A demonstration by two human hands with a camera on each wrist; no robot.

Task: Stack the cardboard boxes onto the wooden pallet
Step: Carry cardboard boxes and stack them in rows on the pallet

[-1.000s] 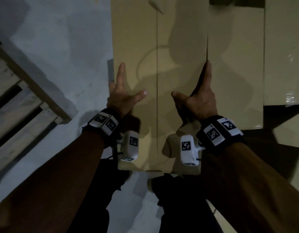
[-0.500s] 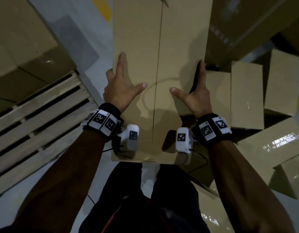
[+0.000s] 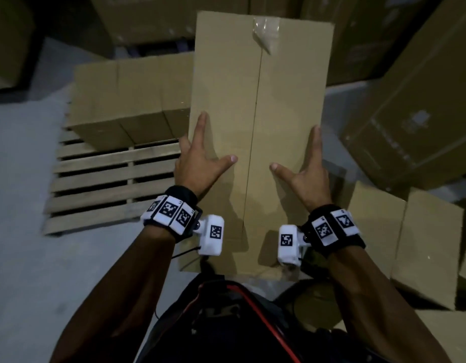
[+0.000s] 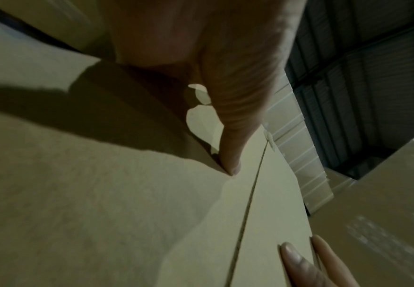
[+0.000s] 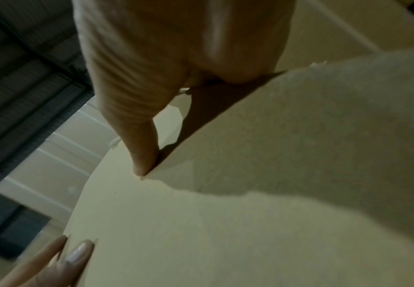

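I carry a long cardboard box point(image 3: 258, 100) with a taped centre seam, clamped between both hands at chest height. My left hand point(image 3: 200, 163) presses its left side, index finger straight along the edge and thumb flat on top. My right hand point(image 3: 307, 169) mirrors this on the right side. The wooden pallet point(image 3: 101, 184) lies on the floor to the left, partly under the box. A row of cardboard boxes point(image 3: 127, 100) stands on its far half. In the wrist views each thumb point(image 4: 233, 136) point(image 5: 139, 136) lies on the box top point(image 4: 127, 213) point(image 5: 201, 233).
Large cartons point(image 3: 415, 113) lean at the right, with smaller boxes point(image 3: 430, 244) on the floor below them. More stacked cartons point(image 3: 161, 19) line the back. Bare grey floor point(image 3: 30, 258) spreads to the left of the pallet. The pallet's near slats show bare wood.
I have turned with the box from the loose pile toward the pallet. The pallet has swung from the far left to ahead-left. Both hands keep the same hold.
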